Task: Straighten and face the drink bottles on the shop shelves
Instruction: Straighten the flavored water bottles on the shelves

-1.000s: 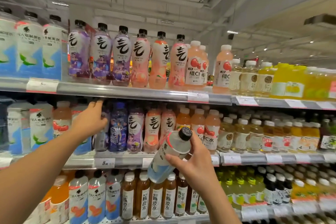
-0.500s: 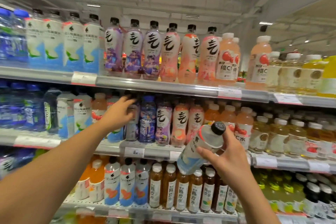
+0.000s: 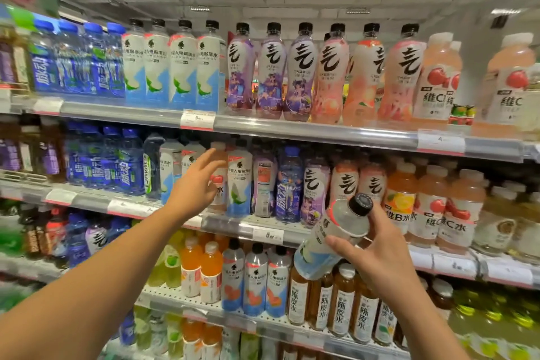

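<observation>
The right hand (image 3: pixel 377 254) grips a tilted white-and-blue plastic bottle (image 3: pixel 333 238) near the middle shelf (image 3: pixel 263 232) — restocking step, likely. The left hand (image 3: pixel 194 187), fingers spread, holds nothing — next, clear a matching slot.

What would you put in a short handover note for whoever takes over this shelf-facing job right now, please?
Left hand: open, fingers spread, reaching toward the second shelf near the white-and-blue bottle; holds nothing.
Right hand: grips a black-capped bottle, tilted, off the shelf, cap pointing up-right.
Done: top-shelf bottles stand upright, labels mostly forward.
Left: the second shelf is mixed, with a blue bottle among the purple ones and another bottle next to it turned barcode-out. Shelve the held bottle, probably with its matching white-and-blue ones, then face that row.
</observation>
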A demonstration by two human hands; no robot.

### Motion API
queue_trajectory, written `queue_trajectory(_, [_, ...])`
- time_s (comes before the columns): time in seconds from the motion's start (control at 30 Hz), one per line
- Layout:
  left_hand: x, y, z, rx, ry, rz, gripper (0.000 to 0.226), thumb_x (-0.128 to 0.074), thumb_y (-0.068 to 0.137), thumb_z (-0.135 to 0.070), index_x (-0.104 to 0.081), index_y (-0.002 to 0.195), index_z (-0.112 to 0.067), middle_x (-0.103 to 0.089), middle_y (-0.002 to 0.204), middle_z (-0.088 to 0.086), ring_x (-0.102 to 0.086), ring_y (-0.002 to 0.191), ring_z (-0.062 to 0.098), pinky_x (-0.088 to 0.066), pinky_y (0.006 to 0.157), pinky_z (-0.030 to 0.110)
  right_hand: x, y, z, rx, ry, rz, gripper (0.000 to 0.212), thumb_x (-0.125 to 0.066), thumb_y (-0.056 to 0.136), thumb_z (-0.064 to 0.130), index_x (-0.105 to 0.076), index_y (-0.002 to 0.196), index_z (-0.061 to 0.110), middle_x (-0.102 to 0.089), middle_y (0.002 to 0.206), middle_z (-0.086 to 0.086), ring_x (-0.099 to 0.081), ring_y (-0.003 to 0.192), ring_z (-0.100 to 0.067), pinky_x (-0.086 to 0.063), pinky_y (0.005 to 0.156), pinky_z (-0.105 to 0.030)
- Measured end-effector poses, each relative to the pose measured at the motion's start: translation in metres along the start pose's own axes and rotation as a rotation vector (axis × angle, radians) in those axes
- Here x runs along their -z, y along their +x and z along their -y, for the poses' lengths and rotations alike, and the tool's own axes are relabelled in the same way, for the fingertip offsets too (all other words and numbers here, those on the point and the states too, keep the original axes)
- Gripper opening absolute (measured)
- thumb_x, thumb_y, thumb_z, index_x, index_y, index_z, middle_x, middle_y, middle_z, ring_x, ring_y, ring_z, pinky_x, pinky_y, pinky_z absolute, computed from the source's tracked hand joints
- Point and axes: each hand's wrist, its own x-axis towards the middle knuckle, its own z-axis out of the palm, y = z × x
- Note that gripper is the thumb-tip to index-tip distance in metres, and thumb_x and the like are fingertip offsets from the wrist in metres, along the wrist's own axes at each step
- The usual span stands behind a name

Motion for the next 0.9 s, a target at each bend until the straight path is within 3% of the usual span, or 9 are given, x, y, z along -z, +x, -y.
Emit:
queue_trajectory(0.1, [0.010, 0.024, 0.002, 0.067, 0.015, 0.064, 0.073, -0.064, 0.092, -0.010, -0.031, 0.155, -0.027, -0.012, 0.169, -0.002, -0.054, 0.127, 0.024, -0.047, 0.070, 0.027, -0.008, 0.003, 0.004, 0.016, -0.009, -0.003, 0.052, -0.089, 0.074, 0.037, -0.058, 0.117, 0.039, -0.065, 0.111, 0.031, -0.064, 0.102, 0.004, -0.053, 0.089, -0.030])
queue_trajectory(0.23, [0.013, 0.055, 0.006, 0.126, 0.034, 0.130, 0.080, -0.064, 0.089, -0.016, -0.022, 0.158, -0.020, -0.025, 0.164, 0.010, -0.060, 0.119, 0.033, -0.055, 0.084, 0.043, -0.016, 0.006, 0.007, 0.016, -0.018, 0.000, 0.055, -0.090, 0.073, 0.036, -0.056, 0.115, 0.044, -0.064, 0.112, 0.034, -0.063, 0.102, 0.006, -0.050, 0.087, -0.024])
queue_trajectory(0.33, [0.014, 0.072, 0.002, 0.149, -0.011, 0.201, 0.069, -0.061, 0.089, -0.013, -0.033, 0.152, -0.017, -0.048, 0.144, 0.017, -0.061, 0.108, 0.032, -0.050, 0.082, 0.038, -0.023, 0.008, 0.007, 0.014, -0.034, 0.005, 0.055, -0.090, 0.074, 0.033, -0.055, 0.114, 0.045, -0.064, 0.111, 0.035, -0.064, 0.102, 0.006, -0.050, 0.087, -0.022])
queue_trajectory(0.4, [0.013, 0.077, -0.002, 0.149, -0.010, 0.228, 0.054, -0.060, 0.091, -0.015, -0.044, 0.143, -0.013, -0.053, 0.136, 0.017, -0.058, 0.104, 0.030, -0.045, 0.080, 0.035, -0.027, 0.009, 0.006, 0.009, -0.033, 0.013, 0.053, -0.090, 0.074, 0.030, -0.056, 0.114, 0.042, -0.065, 0.111, 0.033, -0.065, 0.102, 0.005, -0.051, 0.086, -0.022])
queue_trajectory(0.5, [0.009, 0.073, -0.003, 0.185, 0.003, 0.142, 0.030, -0.060, 0.093, -0.020, -0.052, 0.121, -0.014, -0.050, 0.127, 0.016, -0.055, 0.093, 0.029, -0.042, 0.076, 0.036, -0.034, 0.011, 0.003, -0.003, -0.030, 0.019, 0.054, -0.090, 0.074, 0.027, -0.057, 0.115, 0.041, -0.067, 0.111, 0.031, -0.065, 0.102, 0.005, -0.052, 0.087, -0.023])
queue_trajectory(0.63, [0.005, 0.064, 0.008, 0.170, -0.060, -0.039, 0.043, -0.065, 0.092, -0.034, -0.054, 0.131, -0.021, -0.044, 0.126, 0.006, -0.061, 0.096, 0.032, -0.053, 0.080, 0.043, -0.048, 0.015, 0.002, 0.006, -0.019, 0.050, 0.052, -0.089, 0.076, 0.028, -0.059, 0.116, 0.041, -0.069, 0.111, 0.026, -0.066, 0.103, 0.003, -0.052, 0.087, -0.024])
queue_trajectory(0.73, [0.008, 0.050, 0.012, 0.114, -0.155, -0.099, 0.039, -0.067, 0.092, -0.036, -0.057, 0.129, -0.030, -0.052, 0.119, -0.001, -0.059, 0.095, 0.025, -0.055, 0.084, 0.047, -0.062, 0.020, 0.005, 0.019, -0.017, 0.077, 0.049, -0.088, 0.077, 0.027, -0.058, 0.113, 0.040, -0.067, 0.108, 0.032, -0.066, 0.100, 0.006, -0.049, 0.083, -0.012])
queue_trajectory(0.83, [0.013, 0.031, 0.013, 0.090, -0.186, -0.118, 0.034, -0.068, 0.092, -0.033, -0.055, 0.123, -0.034, -0.066, 0.104, 0.000, -0.059, 0.079, 0.020, -0.055, 0.073, 0.041, -0.077, 0.029, 0.009, 0.029, -0.007, 0.107, 0.048, -0.088, 0.078, 0.028, -0.059, 0.115, 0.036, -0.068, 0.109, 0.029, -0.066, 0.100, 0.005, -0.050, 0.084, -0.014])
queue_trajectory(0.9, [0.017, 0.018, 0.015, 0.078, -0.216, -0.120, 0.033, -0.070, 0.092, -0.032, -0.054, 0.121, -0.037, -0.068, 0.103, -0.002, -0.061, 0.080, 0.019, -0.056, 0.072, 0.041, -0.087, 0.036, 0.013, 0.032, 0.012, 0.119, 0.050, -0.088, 0.077, 0.031, -0.059, 0.117, 0.035, -0.069, 0.109, 0.028, -0.067, 0.101, 0.005, -0.052, 0.086, -0.018])
